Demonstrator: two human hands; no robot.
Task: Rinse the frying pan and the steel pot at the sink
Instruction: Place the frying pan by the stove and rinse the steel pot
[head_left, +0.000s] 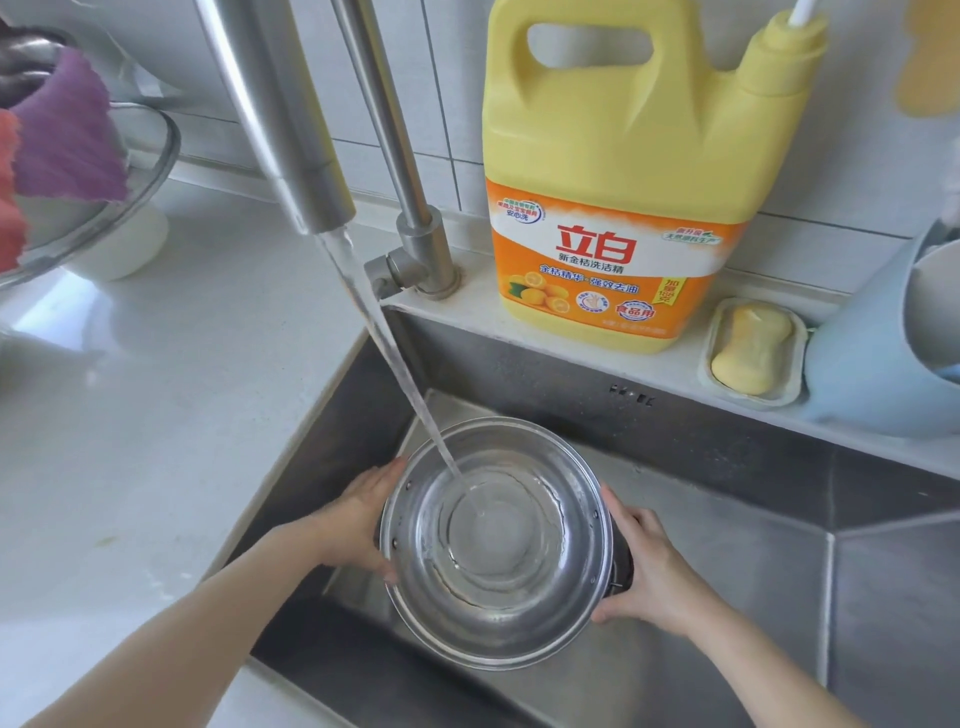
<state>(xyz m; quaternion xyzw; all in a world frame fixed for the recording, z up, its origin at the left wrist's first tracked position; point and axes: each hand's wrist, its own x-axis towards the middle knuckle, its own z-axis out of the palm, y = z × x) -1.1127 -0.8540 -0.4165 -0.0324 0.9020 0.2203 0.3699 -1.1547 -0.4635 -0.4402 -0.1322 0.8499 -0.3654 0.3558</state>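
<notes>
**Operator:** Two hands on the steel pot (493, 545) from where I sit. My left hand (353, 525) lies along its left wall, fingers (387, 470) stretched fairly straight and pressed flat to the metal. My right hand (649, 571) is on the opposite side, fingers curled round the dark handle there.

**Observer:** Where is the pot itself?

**Operator:** Inside the stainless sink (779, 519), mouth up and tipped slightly toward me. I cannot tell whether it rests on the sink floor or is held just clear of it.

**Observer:** Water?

**Operator:** A stream (384, 343) runs from the steel tap spout (291, 156) slantwise down into the pot, landing near the middle of its base, where a shallow pool ripples.

**Observer:** Beyond the sink?

**Operator:** On the ledge behind it, a big yellow dish-soap jug (623, 182) with an orange label stands upright against the tiled wall. Just to its right lies a yellow bar of soap (750, 348) in a pale soap dish (800, 358), and beside that a light blue container (872, 364), cut off by the edge. Left of the sink is the white bench (156, 389); at its far left sits a glass bowl (145, 176) with purple and pink cloths (62, 135) draped over the rim.
</notes>
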